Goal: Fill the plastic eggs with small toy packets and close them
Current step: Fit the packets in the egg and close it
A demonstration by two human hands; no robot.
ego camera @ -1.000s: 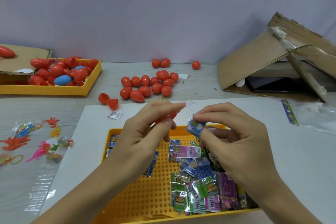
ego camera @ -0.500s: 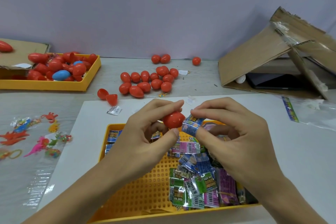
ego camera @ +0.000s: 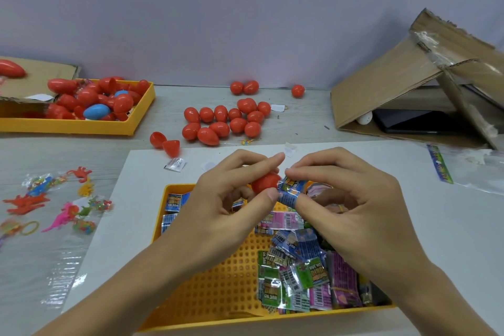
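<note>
Packet insertion, head view. The left hand [ego camera: 226,199] grips a red plastic egg half [ego camera: 265,182] between thumb and fingers, held above the far edge of the yellow perforated plastic tray [ego camera: 218,281]. The right hand [ego camera: 351,199] pinches a small blue foil toy packet [ego camera: 291,191], whose end touches the egg half; whether the packet has entered the opening cannot be told, since the fingers hide the rim.

To do this step well, the packet probably needs folding or rolling tight so that no corner overhangs the rim, and the egg half should be kept with its opening turned toward the packet. A trapped foil edge would likely stop the second half from snapping shut.

More packets, green, pink, purple and blue [ego camera: 305,275], lie heaped in the tray's right part. The tray rests on a white sheet [ego camera: 436,226] laid over a pale wood-grain desk [ego camera: 300,128]. Beyond it lie a cluster of closed red eggs [ego camera: 226,124] and two open red halves [ego camera: 165,142]. A second yellow tray [ego camera: 131,123] at far left holds red eggs and one blue egg [ego camera: 96,111]. Small rubbery toy figures in clear wrap [ego camera: 54,199] lie at left, and a tipped cardboard box [ego camera: 395,84] stands at right against a plain pale wall.
</note>
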